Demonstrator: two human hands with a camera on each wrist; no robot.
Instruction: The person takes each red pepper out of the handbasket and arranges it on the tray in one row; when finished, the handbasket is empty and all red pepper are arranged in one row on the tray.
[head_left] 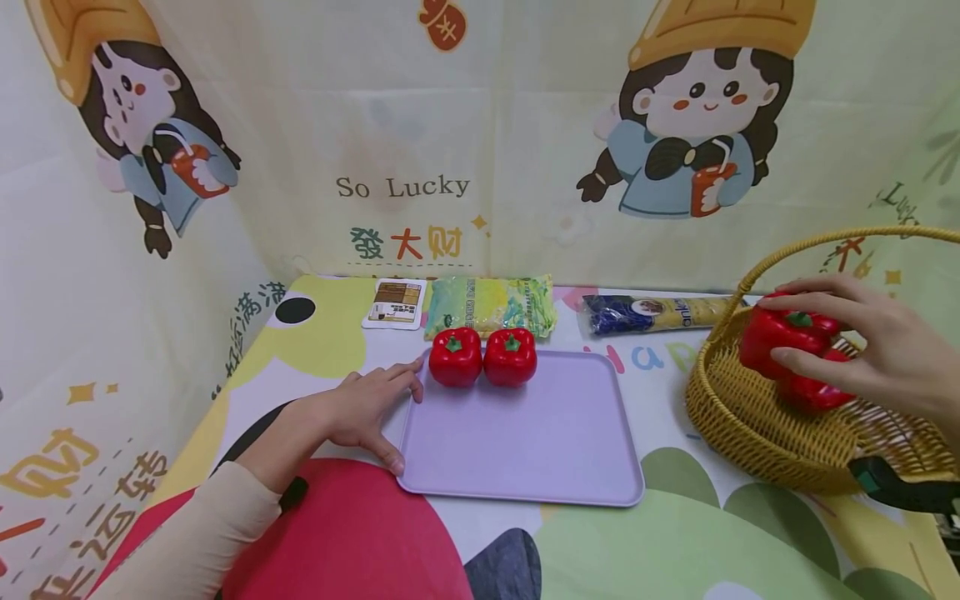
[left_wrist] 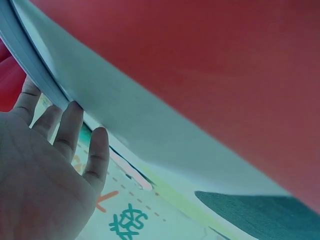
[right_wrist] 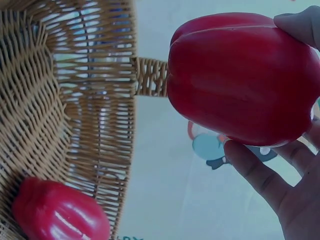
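Observation:
My right hand [head_left: 885,342] grips a red bell pepper [head_left: 787,333] with a green stem, holding it over the wicker basket [head_left: 720,433]. Another red bell pepper [right_wrist: 60,210] lies inside that basket, partly covered by the held one in the head view. Two more red peppers, a left one [head_left: 455,358] and a right one [head_left: 510,358], stand side by side at the back left of the lilac tray [head_left: 525,442]. At the tray's left edge rests my left hand [head_left: 375,412], fingers spread and thumb at the front corner; the left wrist view shows its fingertips [left_wrist: 75,107] along the rim.
Behind the tray lie a small white card-like packet [head_left: 394,303], a yellow-green packet [head_left: 491,307] and a long blue-and-yellow pasta packet [head_left: 652,313]. The basket's tall handle [head_left: 780,258] arches over its opening. A printed cloth backdrop [head_left: 525,133] rises behind the table.

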